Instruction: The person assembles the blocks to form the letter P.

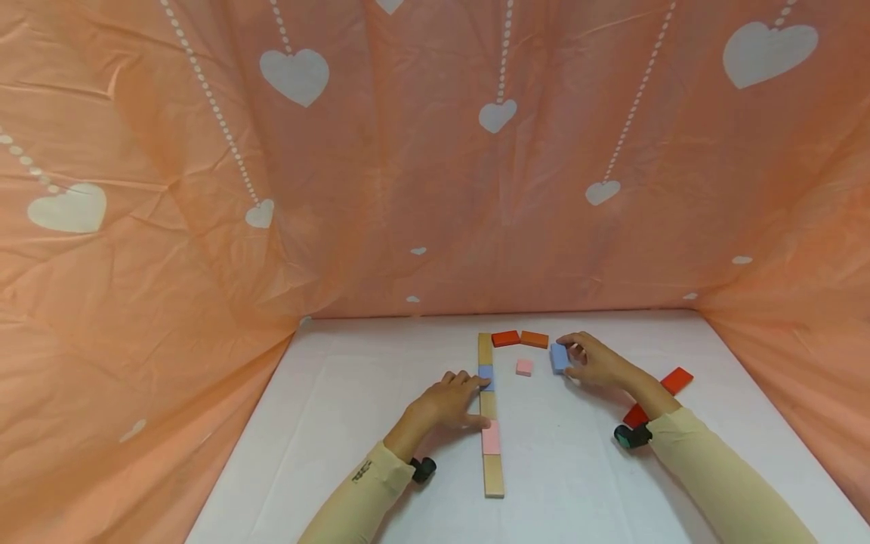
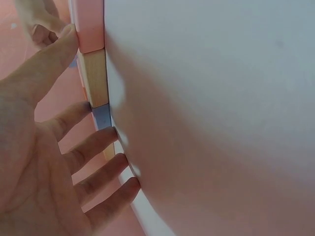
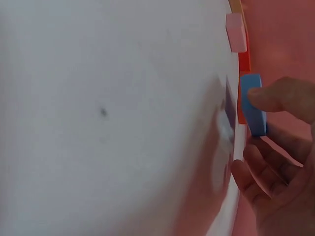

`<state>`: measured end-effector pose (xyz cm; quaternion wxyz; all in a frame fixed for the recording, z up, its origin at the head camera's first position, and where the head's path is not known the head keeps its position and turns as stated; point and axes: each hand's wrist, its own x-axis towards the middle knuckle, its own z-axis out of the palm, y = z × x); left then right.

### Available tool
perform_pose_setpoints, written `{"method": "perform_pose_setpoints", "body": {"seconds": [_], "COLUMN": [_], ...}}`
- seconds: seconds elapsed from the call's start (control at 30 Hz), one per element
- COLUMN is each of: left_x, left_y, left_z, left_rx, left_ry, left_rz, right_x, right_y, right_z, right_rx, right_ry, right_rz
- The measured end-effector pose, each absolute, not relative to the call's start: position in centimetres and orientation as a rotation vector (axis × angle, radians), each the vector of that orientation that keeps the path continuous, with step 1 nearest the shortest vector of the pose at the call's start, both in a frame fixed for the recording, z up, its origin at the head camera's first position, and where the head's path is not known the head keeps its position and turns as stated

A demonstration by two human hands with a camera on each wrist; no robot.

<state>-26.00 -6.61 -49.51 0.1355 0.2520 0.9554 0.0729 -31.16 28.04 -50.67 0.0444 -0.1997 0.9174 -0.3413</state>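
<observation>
A straight row of wooden blocks runs toward the front of the table: plain wood at both ends, with a blue block (image 1: 486, 373), another plain one (image 1: 488, 405) and a pink block (image 1: 491, 438) between. My left hand (image 1: 445, 402) rests along the row's left side, thumb by the pink block and fingertips at the blue one. Thumb and fingers of my right hand (image 1: 598, 361) pinch a separate blue block (image 1: 559, 359), which appears lifted in the right wrist view. Red (image 1: 505, 338) and orange (image 1: 534, 339) blocks extend rightward from the row's far end.
A small pink block (image 1: 524, 367) lies alone just in front of the orange one. Under and beside my right forearm are two red blocks, one farther (image 1: 677, 380) and one nearer (image 1: 635, 415). A peach curtain (image 1: 435, 166) with white hearts hangs around the white table (image 1: 353, 393).
</observation>
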Motion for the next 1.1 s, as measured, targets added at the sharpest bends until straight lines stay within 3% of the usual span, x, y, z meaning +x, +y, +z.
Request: {"method": "perform_pose_setpoints", "body": {"seconds": [1.1], "left_x": [-25.9], "left_y": [-6.5], "left_z": [-49.3], "left_rx": [0.724], "left_ry": [2.768], "left_rz": [0.192], "right_x": [-32.7], "right_y": [28.5], "right_z": [-50.8], "right_rx": [-0.657], "right_ry": [2.734], "right_rz": [-1.046]}}
